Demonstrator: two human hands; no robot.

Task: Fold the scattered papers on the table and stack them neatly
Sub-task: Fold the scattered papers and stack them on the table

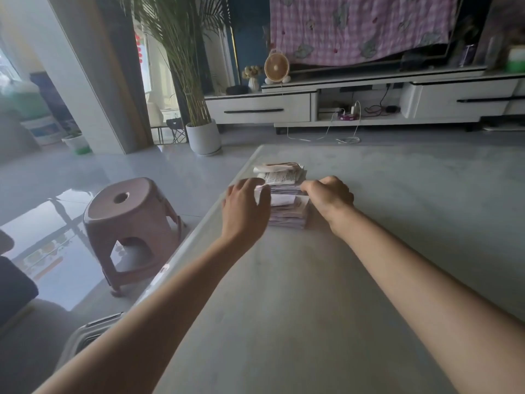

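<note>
Where the squarish paper stack (pixel 287 204) sits, left hand (pixel 245 207) and right hand (pixel 329 196) clasp its sides.

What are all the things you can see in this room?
paper stack: one, white and pinkish, on the table near its far left edge
table: one, pale grey, in front of the person
stool: one, pink, on the floor left of the table
potted plant: one, green in a white pot, on the floor by the cabinet
fan: one, beige, on the cabinet
cabinet: one, white, along the far wall
cloth: one, pink checked, hanging above the cabinet
left hand: holds the stack's left side
right hand: holds the stack's right side
</note>
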